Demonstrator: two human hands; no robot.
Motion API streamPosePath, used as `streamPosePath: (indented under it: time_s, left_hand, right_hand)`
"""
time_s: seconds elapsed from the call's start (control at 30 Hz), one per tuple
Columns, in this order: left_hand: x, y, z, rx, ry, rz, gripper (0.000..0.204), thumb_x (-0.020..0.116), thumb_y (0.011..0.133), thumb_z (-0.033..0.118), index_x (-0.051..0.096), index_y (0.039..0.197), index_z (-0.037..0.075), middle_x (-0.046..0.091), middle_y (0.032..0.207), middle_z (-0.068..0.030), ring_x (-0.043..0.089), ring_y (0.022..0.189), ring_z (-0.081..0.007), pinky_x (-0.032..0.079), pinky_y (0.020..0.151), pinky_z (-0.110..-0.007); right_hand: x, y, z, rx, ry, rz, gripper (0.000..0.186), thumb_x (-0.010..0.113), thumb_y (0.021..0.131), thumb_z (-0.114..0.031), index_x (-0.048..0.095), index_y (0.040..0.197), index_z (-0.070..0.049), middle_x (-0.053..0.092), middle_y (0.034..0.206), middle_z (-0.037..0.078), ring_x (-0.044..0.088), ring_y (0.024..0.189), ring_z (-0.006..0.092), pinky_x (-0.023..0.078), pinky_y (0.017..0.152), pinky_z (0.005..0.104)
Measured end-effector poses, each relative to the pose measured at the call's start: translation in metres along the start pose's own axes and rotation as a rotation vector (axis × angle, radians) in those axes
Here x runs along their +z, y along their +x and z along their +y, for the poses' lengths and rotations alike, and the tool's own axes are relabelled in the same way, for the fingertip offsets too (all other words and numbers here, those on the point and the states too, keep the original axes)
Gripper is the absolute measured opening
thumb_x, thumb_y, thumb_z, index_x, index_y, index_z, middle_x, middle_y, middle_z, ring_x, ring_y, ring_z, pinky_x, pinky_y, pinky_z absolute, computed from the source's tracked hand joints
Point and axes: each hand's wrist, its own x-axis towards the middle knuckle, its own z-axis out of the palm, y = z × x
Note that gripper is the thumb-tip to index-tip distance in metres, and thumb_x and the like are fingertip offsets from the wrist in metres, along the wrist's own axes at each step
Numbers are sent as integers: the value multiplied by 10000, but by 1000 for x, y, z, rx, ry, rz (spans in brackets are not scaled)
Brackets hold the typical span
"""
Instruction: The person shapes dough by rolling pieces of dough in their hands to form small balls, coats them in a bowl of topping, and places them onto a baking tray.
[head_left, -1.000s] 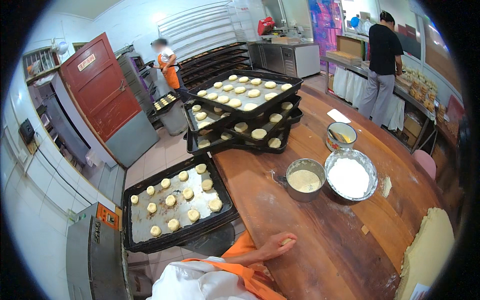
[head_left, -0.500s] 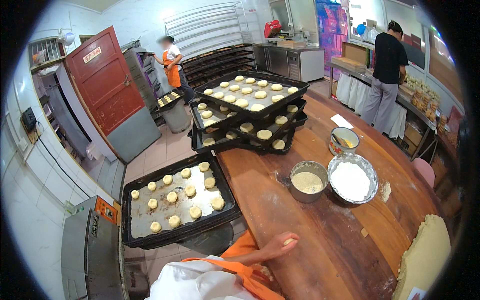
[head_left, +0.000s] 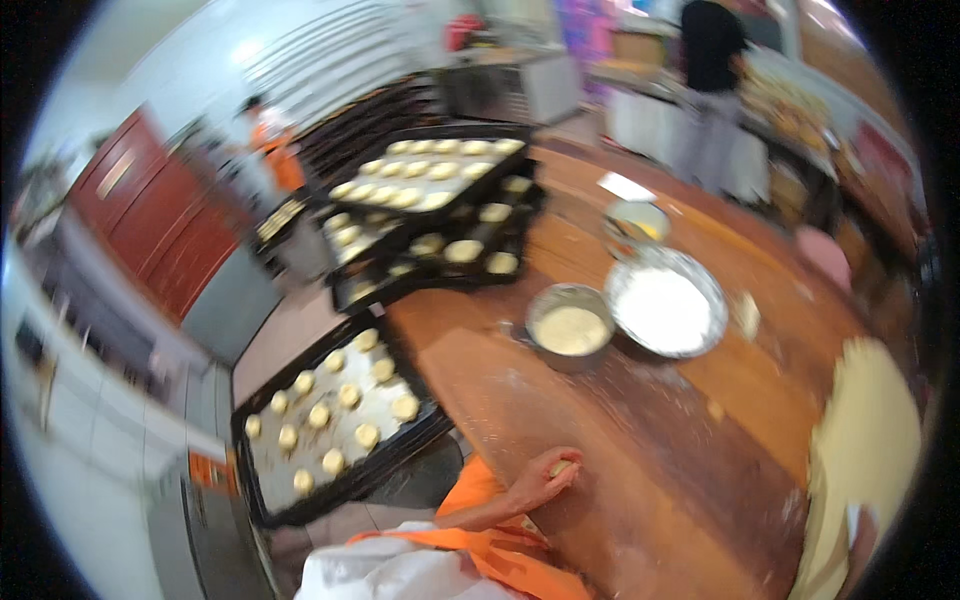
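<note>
My left hand [head_left: 545,472] is closed round a small pale dough piece [head_left: 560,468] on the wooden table [head_left: 640,450]. At the far right, what appears to be my right hand [head_left: 858,548] is partly visible and blurred beside a large slab of pale dough [head_left: 860,410]; its fingers are unclear. Left of the table, a black-rimmed tray [head_left: 265,480] holds several dough rounds [head_left: 365,435]. Farther up the table stand a metal pot of tan grains or powder [head_left: 568,330], a bowl of white powder [head_left: 665,310] and an enamel mug [head_left: 635,222].
Stacked trays of dough rounds [head_left: 430,170] occupy the far table end. A person in an orange apron [head_left: 275,145] is by the back racks; another in a black top [head_left: 708,70] stands at a right-hand counter. A red door [head_left: 140,200] and metal appliance [head_left: 190,530] are at left.
The view has swung and blurred, shifting most things up and leftward. A hand now shows beside the dough slab at right. My left hand remains closed on the table.
</note>
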Motion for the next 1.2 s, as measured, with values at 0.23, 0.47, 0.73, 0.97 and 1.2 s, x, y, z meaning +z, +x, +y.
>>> streamPosePath:
  time_s: [0.23,0.47,0.73,0.97,1.2]
  left_hand:
    - [28,13,0,521,500,-344,347,587,764,-2,517,1104,23,556,1073,-159,530,1006,-315,407,885,-354]
    - [49,93,21,362,471,-403,286,502,826,112,520,1089,0,511,1172,-141,450,1125,-276,317,972,-376]
    - [37,108,14,362,464,-465,257,435,788,80,569,994,4,533,1129,-134,453,1115,-282,313,971,-383]
    - [41,109,18,396,469,-493,250,475,769,130,569,949,-17,544,1090,-159,474,1084,-317,346,941,-398]
    - [39,106,23,386,477,-486,232,537,764,128,572,938,-20,553,1073,-165,482,1075,-321,351,937,-398]
  right_hand:
    - [-4,-63,-78,52,41,399,613,577,825,-276,268,1325,-104,517,1149,199,567,935,229,434,818,397]
    - [56,-84,-61,-99,143,671,395,539,851,-212,358,1166,-55,583,950,208,615,816,298,473,700,378]
    - [116,3,-84,-157,82,613,383,512,865,-181,346,1196,-83,581,850,244,579,781,407,454,648,440]
    - [115,59,-108,-311,-50,517,345,514,849,-143,362,1147,-55,575,763,230,566,713,410,438,616,450]
    - [118,120,-114,-330,-286,269,357,534,812,-135,362,1112,-47,576,783,242,550,766,422,430,659,475]
